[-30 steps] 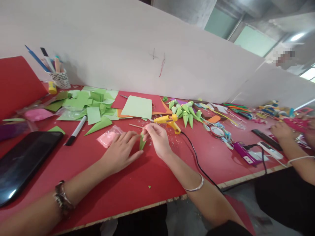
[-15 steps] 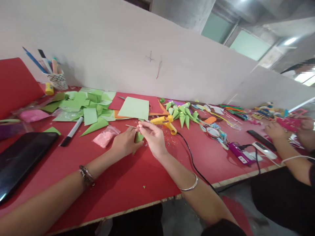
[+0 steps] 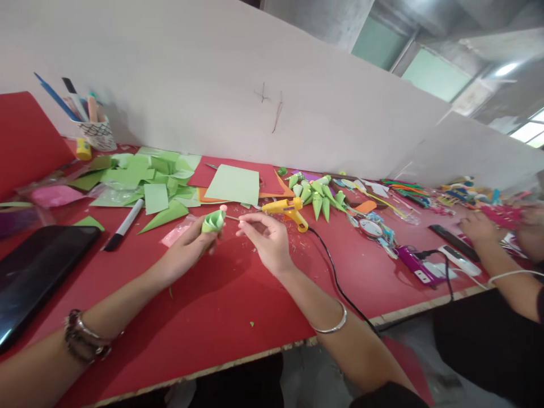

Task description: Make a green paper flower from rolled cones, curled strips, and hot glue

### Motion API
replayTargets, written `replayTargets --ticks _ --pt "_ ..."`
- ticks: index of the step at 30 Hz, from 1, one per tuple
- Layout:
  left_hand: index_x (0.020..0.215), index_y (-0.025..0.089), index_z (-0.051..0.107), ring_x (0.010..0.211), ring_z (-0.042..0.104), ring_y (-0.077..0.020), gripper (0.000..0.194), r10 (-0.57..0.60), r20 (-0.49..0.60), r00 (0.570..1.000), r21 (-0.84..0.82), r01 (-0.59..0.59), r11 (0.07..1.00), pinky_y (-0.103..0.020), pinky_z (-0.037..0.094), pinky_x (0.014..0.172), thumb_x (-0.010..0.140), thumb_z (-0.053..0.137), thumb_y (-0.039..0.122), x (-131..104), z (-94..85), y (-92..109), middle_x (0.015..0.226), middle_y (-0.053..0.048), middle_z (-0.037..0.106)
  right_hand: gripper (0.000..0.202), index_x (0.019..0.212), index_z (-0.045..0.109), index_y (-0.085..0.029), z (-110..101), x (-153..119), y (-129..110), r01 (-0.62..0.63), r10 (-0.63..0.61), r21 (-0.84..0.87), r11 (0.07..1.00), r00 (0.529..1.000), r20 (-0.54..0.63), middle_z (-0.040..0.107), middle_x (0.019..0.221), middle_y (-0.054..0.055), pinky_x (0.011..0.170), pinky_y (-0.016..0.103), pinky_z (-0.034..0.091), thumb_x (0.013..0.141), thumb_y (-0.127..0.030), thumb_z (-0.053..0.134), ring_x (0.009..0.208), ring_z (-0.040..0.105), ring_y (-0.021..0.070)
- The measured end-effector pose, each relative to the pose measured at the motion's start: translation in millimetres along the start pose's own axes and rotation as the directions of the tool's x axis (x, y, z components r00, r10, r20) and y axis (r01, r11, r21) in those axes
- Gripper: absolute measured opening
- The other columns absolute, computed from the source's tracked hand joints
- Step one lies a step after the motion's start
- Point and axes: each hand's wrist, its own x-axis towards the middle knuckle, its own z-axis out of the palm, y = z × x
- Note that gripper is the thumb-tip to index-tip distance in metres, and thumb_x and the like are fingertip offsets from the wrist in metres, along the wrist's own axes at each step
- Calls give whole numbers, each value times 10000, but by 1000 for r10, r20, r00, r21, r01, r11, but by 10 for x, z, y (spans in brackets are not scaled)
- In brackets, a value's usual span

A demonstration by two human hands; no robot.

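My left hand (image 3: 189,245) is closed around a green rolled paper piece (image 3: 213,221), its layered end facing up. Between the fingertips of my right hand (image 3: 270,242) is a thin stick (image 3: 232,217), whose far end reaches the top of the green piece. Just right of my right hand's fingers lies a yellow glue gun (image 3: 289,211) with a black cord. A pink packet (image 3: 179,230) rests partly behind my left hand. Behind both hands a pale green sheet (image 3: 233,184) lies on red and orange paper.
Green paper pieces (image 3: 136,173), a marker (image 3: 124,225) and a black phone (image 3: 42,277) lie left. Green paper cones (image 3: 318,198) are behind the glue gun. A purple power strip (image 3: 419,266) sits right, near another person's hands (image 3: 480,226). A pen cup (image 3: 97,135) stands at the back left.
My left hand has moved left, away from my right hand, and turned so that the green rolled piece shows. The stick now spans the gap between the hands.
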Motion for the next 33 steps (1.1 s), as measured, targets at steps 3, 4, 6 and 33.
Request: replayTargets --ticks 3,4,6,33 --pt "954 197 489 552 435 -123 206 -22 -16 1000 -115 20 993 -247 380 563 817 363 286 3 -7 -15 605 39 447 97 765 602 -202 -8 -9 4 37 -37 -56 998 999 1 608 718 -3 609 276 512 718 -286 614 590 599 111" --pt "1000 204 480 567 444 -124 231 -32 -22 999 -137 28 990 -244 384 563 813 374 291 4 -2 -26 626 36 457 98 775 602 -204 -6 -14 6 42 -41 -68 997 999 7 607 728 0 619 279 516 722 -286 610 602 599 112" --pt "1083 218 462 644 483 -135 298 -48 -40 998 -150 41 988 -245 407 599 812 388 316 -1 14 -44 709 19 506 107 814 608 -207 3 -25 8 48 -47 -66 997 999 22 615 787 14 661 292 523 732 -276 598 658 610 122" --pt "1133 258 255 808 502 -129 417 219 -55 974 -118 -224 967 -258 455 703 788 487 281 -89 160 -57 955 -26 452 35 766 605 -216 55 -84 -80 134 -124 -110 985 988 95 605 787 -2 664 271 504 731 -214 599 710 584 112"
